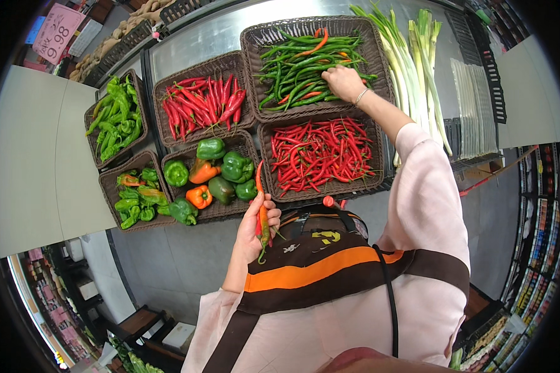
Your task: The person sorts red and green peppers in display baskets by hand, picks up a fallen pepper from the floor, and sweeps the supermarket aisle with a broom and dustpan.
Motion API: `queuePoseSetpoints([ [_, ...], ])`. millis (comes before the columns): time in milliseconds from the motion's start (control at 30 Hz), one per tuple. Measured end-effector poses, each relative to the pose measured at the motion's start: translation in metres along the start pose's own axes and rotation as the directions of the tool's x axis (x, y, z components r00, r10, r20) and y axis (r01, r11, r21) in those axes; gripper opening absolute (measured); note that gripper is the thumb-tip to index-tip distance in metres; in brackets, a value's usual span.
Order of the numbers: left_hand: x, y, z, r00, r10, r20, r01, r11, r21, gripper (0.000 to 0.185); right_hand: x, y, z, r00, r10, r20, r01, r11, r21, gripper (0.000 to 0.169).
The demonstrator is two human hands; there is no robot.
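My left hand (260,219) holds a few chili peppers (263,224) upright in front of the apron; they are orange-red, partly green, with a darker red one behind. My right hand (344,84) reaches into the large brown woven basket (252,46) of long green chilies (284,79). Its fingers are curled down among them, and the fingertips are partly hidden, so whether a chili is gripped does not show. Several orange-red chilies (315,44) lie mixed with the green ones. Just below that basket, another basket (322,189) is filled with small red chilies (319,151).
Left of these stand baskets of larger red chilies (205,105), bell peppers (237,167), light-green peppers (114,121) and mixed short peppers (142,196). Leeks (403,84) lie on the metal counter (205,32) at right. A red-topped object (328,201) juts up by the counter's front edge.
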State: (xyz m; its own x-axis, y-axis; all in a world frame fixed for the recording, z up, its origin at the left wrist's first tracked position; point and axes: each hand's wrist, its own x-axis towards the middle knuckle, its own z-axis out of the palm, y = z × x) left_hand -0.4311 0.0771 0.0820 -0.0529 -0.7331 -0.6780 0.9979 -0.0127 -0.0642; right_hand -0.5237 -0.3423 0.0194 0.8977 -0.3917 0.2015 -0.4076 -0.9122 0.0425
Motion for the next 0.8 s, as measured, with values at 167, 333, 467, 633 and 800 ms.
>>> queuePoseSetpoints([
  [167, 0.0, -0.003, 0.007, 0.999, 0.039, -0.024, -0.038, 0.999, 0.035, 0.02, 0.002, -0.009, 0.004, 0.996, 0.086, -0.014, -0.086, 0.996, -0.011, 0.013],
  [333, 0.0, -0.002, 0.003, 0.999, 0.041, -0.027, -0.04, 0.999, 0.034, 0.02, 0.002, 0.003, 0.008, 0.998, 0.066, -0.003, -0.065, 0.993, 0.1, 0.017],
  [467, -0.002, -0.003, 0.003, 0.998, 0.059, -0.028, -0.058, 0.998, 0.039, 0.019, 0.001, 0.01, -0.002, 0.972, 0.064, 0.226, -0.097, 0.985, 0.141, 0.019],
  [633, -0.003, 0.0, 0.002, 0.998, 0.056, -0.021, -0.055, 0.998, 0.035, 0.019, -0.002, 0.021, -0.013, 0.947, 0.099, 0.306, -0.116, 0.992, 0.04, 0.016],
  [800, -0.003, 0.001, -0.002, 0.999, 0.049, -0.016, -0.048, 0.999, 0.009, 0.019, -0.013, 0.017, -0.021, 0.97, 0.181, 0.163, -0.199, 0.975, 0.098, 0.015],
])
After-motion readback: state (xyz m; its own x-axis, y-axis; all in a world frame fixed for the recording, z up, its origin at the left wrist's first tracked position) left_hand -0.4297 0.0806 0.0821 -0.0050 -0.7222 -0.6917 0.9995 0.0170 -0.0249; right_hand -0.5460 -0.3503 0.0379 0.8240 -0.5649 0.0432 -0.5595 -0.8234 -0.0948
